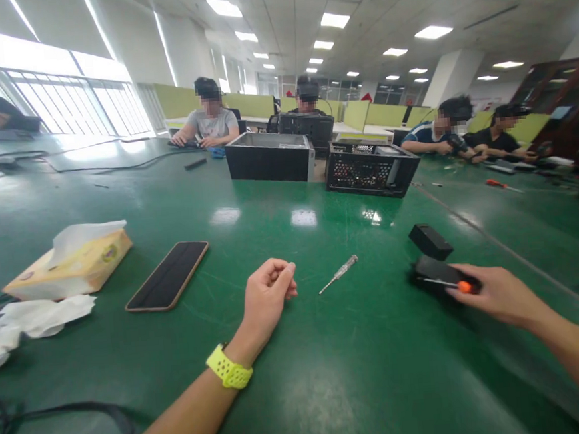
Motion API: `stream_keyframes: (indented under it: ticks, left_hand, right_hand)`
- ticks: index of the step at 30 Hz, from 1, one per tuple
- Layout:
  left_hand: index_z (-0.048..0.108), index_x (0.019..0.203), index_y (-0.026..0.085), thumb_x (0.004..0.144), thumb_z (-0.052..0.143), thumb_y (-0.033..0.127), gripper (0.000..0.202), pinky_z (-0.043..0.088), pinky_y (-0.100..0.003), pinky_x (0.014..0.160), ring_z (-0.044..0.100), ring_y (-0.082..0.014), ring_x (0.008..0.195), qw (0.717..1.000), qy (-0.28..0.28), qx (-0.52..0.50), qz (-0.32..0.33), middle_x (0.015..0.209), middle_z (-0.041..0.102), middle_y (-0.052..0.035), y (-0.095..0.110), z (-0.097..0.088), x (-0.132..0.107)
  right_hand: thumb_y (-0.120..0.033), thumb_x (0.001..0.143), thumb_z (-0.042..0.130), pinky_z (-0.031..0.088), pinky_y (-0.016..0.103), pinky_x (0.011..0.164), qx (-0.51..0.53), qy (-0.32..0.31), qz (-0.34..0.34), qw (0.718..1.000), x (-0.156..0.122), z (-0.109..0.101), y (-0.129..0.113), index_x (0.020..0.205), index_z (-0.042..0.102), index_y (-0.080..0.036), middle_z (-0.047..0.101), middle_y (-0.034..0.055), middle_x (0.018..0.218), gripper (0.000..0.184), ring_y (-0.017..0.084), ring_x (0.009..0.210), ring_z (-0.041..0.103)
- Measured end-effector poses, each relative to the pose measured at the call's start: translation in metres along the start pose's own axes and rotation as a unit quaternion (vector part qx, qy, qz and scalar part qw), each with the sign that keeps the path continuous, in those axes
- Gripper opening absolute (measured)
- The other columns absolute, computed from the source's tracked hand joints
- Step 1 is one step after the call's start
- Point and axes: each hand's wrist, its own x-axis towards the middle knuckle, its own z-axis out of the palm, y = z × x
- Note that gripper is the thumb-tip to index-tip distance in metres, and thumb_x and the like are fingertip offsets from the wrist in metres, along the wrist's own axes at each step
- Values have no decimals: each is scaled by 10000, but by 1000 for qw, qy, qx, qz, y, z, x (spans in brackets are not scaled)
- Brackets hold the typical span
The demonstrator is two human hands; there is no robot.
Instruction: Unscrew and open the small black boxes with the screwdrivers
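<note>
My left hand (270, 289) is over the green table with its fingers curled in and the thumb against them; nothing shows in it. A small clear-handled screwdriver (341, 273) lies just right of it, tip toward me. On the right, my right hand (496, 291) grips a black box-shaped object (437, 271), blurred by motion. A thin metal shaft with an orange end (464, 287) lies along the side of that object, by my fingertips; I cannot tell whether it is held too. Just behind stands another black block (430, 240), apart from my hand.
A phone (169, 278), a tissue pack (73, 264) and crumpled tissues (41, 318) lie left; a black cable (69, 409) curves nearer me. Two computer cases (270, 162) (371, 170) stand farther back. An orange-handled screwdriver (500, 184) lies far right. Several people sit around the table.
</note>
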Motion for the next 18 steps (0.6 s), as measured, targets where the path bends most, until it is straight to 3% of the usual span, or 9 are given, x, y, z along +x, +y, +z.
stream_keyframes:
  ticks: [3,6,11,18]
  left_hand:
    - [593,704,153,789,663,339,216,452,-174,460,574,-96,449,1000,-17,16,7,522,596,45,-1,3,-1]
    - [592,695,155,797,652,334,215,448,-174,468,562,-95,452,999,-33,33,22,521,592,41,-1,6,-3]
    - [591,684,160,801,642,313,199,445,-181,480,549,-98,452,996,-40,63,43,511,583,41,-1,4,-2]
    - [606,682,161,798,646,345,221,447,-184,479,558,-106,449,996,-45,74,37,515,591,35,-4,2,-1]
  right_hand:
    - [-505,726,648,460,410,705,-44,50,198,978,-19,-21,84,1005,704,-144,720,248,876,460,373,833,681]
    - [-561,701,664,453,418,710,-53,42,261,963,-32,-33,127,971,707,-114,693,282,885,523,353,768,673]
    - [-520,698,669,441,407,795,-17,82,203,976,-34,-38,140,874,723,-153,667,260,1040,410,348,933,648]
    - [-554,686,675,415,417,636,3,66,278,958,-38,-53,132,976,707,-170,691,185,718,483,313,622,632]
